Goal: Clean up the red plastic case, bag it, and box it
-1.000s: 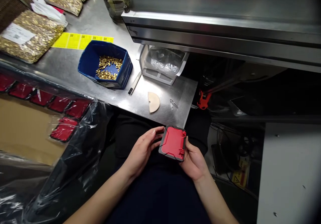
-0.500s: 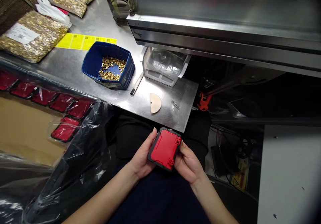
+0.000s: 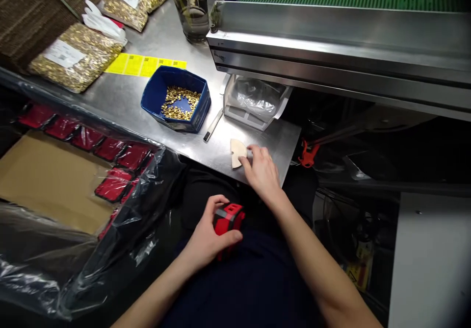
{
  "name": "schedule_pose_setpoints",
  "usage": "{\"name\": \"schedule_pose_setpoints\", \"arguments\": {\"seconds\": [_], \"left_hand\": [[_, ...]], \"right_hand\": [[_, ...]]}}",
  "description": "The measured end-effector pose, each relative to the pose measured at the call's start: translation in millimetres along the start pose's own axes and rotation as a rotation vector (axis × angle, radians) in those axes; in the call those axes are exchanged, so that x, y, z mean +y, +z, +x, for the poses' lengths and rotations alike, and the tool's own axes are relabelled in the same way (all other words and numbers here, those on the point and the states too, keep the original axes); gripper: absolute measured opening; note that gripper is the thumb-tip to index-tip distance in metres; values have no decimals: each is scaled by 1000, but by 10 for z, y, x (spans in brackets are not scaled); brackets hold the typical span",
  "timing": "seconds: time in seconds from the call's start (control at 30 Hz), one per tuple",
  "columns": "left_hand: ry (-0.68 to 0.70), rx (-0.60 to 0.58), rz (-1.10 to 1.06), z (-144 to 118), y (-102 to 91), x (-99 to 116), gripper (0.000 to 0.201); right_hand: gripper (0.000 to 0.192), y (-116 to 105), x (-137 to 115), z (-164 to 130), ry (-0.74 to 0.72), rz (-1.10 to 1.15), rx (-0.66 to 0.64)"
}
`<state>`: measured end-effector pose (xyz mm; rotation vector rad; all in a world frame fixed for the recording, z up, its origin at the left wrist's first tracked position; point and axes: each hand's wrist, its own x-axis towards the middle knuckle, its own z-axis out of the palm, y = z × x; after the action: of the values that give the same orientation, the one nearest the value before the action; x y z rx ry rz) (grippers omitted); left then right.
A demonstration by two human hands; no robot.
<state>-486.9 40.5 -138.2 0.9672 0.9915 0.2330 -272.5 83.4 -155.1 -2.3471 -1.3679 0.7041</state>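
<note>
My left hand (image 3: 206, 232) grips a red-and-black case (image 3: 228, 211) over my lap, turned so that a narrow side with small cutouts faces up. Over the metal table's near corner, my right hand (image 3: 262, 170) is down with thumb and fingers apart. Its thumb tip overlaps the edge of a flat, pale half-round piece (image 3: 237, 151) with a small notch in its straight side. The hand covers most of the tabletop to the right of that piece. A slim light-coloured tool with a dark end (image 3: 213, 125) lies farther left.
A blue bin (image 3: 152, 103) holds small brass-coloured parts. Beside it stands a grey tray (image 3: 243, 117) with clear plastic bags. A metal-framed green conveyor (image 3: 331, 29) overhangs the back right. Red-and-black cases (image 3: 114, 183) line a plastic-lined carton at left.
My right hand has left the case and moved up to the table beside the half-round piece. The case, now in my left hand alone, has been tilted onto its side. The view has shifted.
</note>
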Motion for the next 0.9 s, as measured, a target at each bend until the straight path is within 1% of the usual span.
{"name": "schedule_pose_setpoints", "arguments": {"seconds": [0.03,0.1,0.17,0.27,0.33,0.4,0.47,0.5,0.57,0.67,0.7,0.73,0.8,0.83,0.9], "left_hand": [[3,6,105,3,36,33,68],[-23,-8,190,18,100,88,60],[-62,-7,178,39,140,116,56],[-92,29,127,74,145,114,58],[-127,17,5,96,116,105,59],[-199,-27,-222,114,61,102,58],[-266,-82,-460,126,-10,98,60],[-282,-109,-553,127,-47,93,60],[-288,-169,-678,122,-107,78,58],[-321,-259,-789,100,-131,56,53],[-343,-277,-816,94,-121,54,52],[-362,-284,-840,89,-104,57,50],[-387,-254,-865,80,-55,76,43],[-399,-229,-864,74,-27,90,40],[-425,-187,-847,58,34,121,35]], "right_hand": [[47,62,-83,120,16,-85,2],[59,171,-207,284,30,-183,11],[61,239,-271,356,32,-211,25],[59,274,-284,381,50,-185,2],[54,277,-262,395,47,-150,-31],[41,258,-214,405,18,-109,-74],[28,195,-130,370,-21,-59,-123],[26,140,-75,322,-37,-22,-144],[27,-17,46,148,-47,104,-147],[24,-344,183,-256,-17,336,-107],[22,-461,203,-404,-19,388,-120],[21,-572,208,-549,-36,422,-158],[20,-760,191,-816,-110,458,-285],[19,-827,178,-936,-165,447,-363],[15,-900,165,-1149,-298,334,-490]]}}
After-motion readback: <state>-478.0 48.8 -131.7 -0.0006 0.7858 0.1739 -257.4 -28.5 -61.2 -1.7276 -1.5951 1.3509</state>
